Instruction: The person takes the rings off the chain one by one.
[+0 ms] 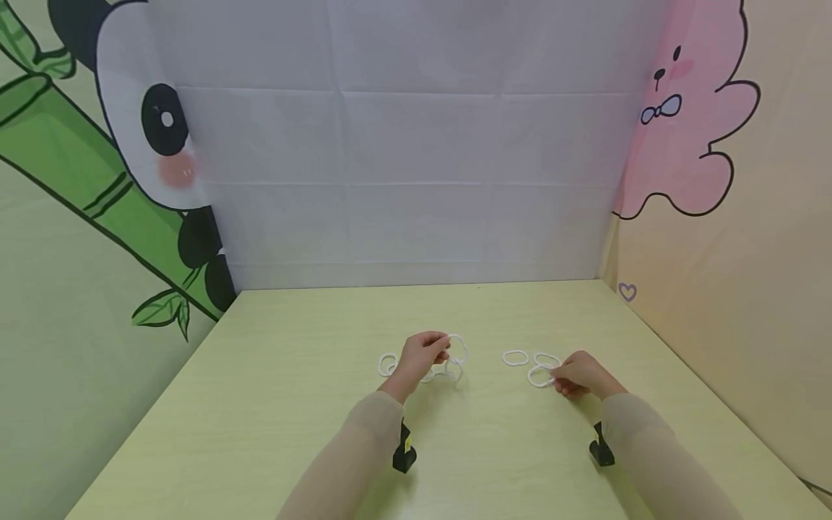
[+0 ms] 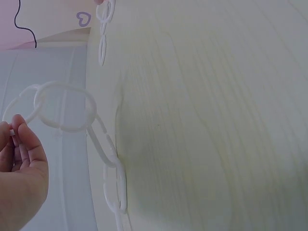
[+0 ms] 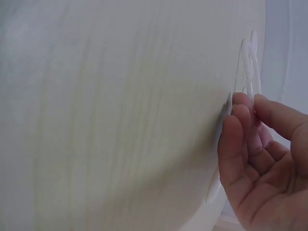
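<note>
Across the pale table [image 1: 273, 426], the left hand [image 1: 421, 354] pinches a raised end of the white chain [image 2: 100, 148]; the right hand [image 1: 583, 374] pinches a white link [image 1: 529, 377] — between them, nearer the right, an oval link [image 1: 516, 352] lies lengthwise side to side.

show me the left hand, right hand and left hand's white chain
left hand [image 1: 420, 357], head view, its back
right hand [image 1: 583, 372], head view, its back
white chain [image 2: 99, 148], left wrist view, a link's side
</note>
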